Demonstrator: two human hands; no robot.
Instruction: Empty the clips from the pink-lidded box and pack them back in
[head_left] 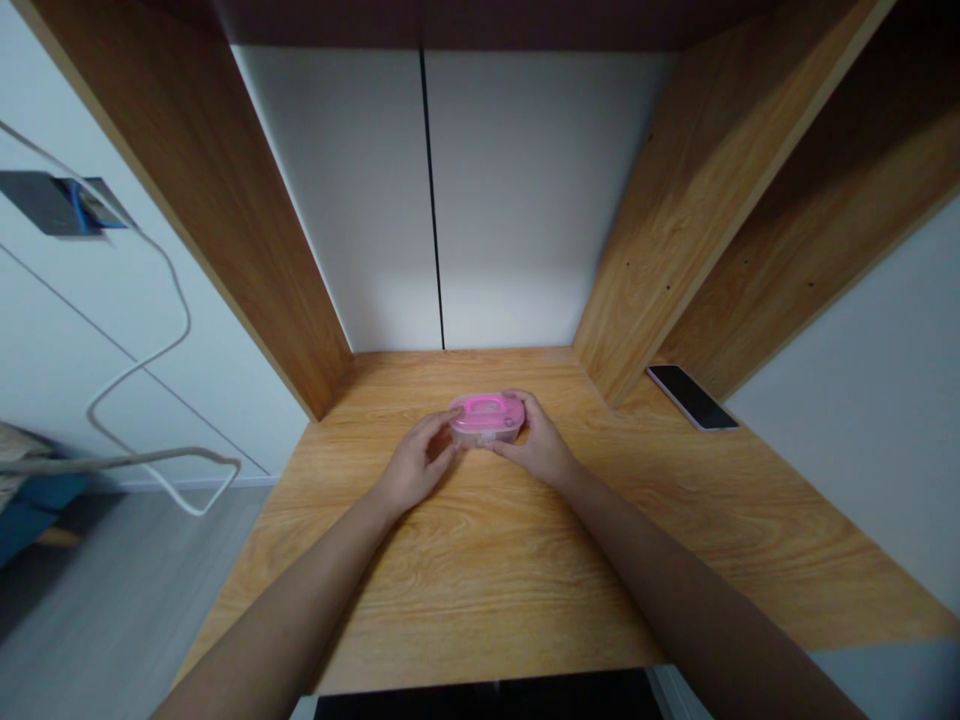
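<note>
- Between eight and nine o'clock from the middle of the view: a blue item (37, 515), partly cut off, just above a grey floor (150, 580).
- Between nine and ten o'clock: a wall socket (34, 203), dark-covered, on a white wall. A white cable (187, 310) hangs loosely in front, its bends running down to eight o'clock.
- Ten o'clock: a left upright board (247, 200), wood-grained, meeting the table (450, 600).
- Seven o'clock, near the middle: the left hand (416, 465). Fingers bent and slightly parted, tips on the left end of the lid; thumb against the lower left side of the box.
- Just below the middle, towards six o'clock: the box (487, 436), upright, with a clear base and a pink lid (487, 408) with a handle. Lid is on. Contents cannot be told.
- Between four and five o'clock: the right hand (544, 445). Fingers curve round the right end, thumb across the front; the box is gripped between them.
- Two o'clock: a right upright board (660, 230).
- Just past three o'clock: a phone (694, 398), dark screen up, flat on the table.
</note>
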